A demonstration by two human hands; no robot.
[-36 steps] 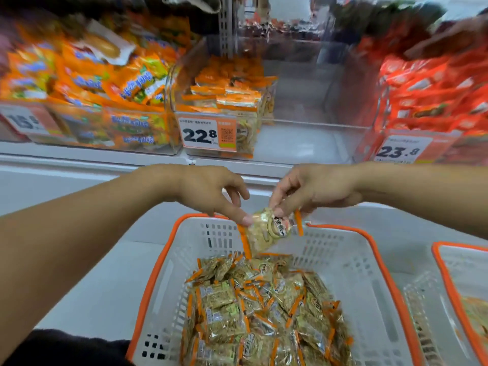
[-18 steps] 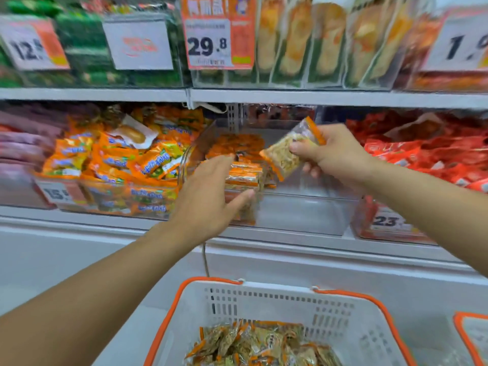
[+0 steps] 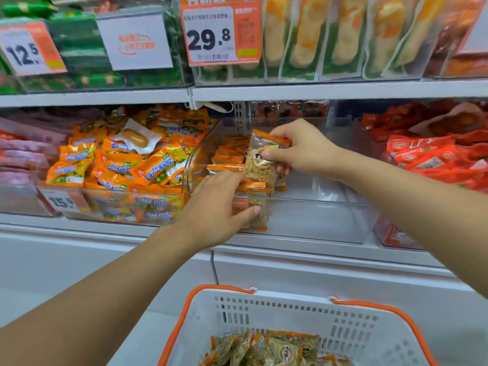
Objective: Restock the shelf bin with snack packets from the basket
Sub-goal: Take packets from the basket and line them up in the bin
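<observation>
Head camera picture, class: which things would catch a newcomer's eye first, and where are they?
The right hand pinches a clear orange-edged snack packet over the clear plastic shelf bin at centre, while the left hand touches the stacked packets inside. The white orange-rimmed basket waits below.

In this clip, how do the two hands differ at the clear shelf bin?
The right hand pinches a snack packet upright above the stacked packets in the clear bin; the left hand holds nothing. The right hand's fingers curl round the packet; the left hand's fingers lie straight against the stack, its thumb on the bin's front. Both reach into the same bin.
</observation>
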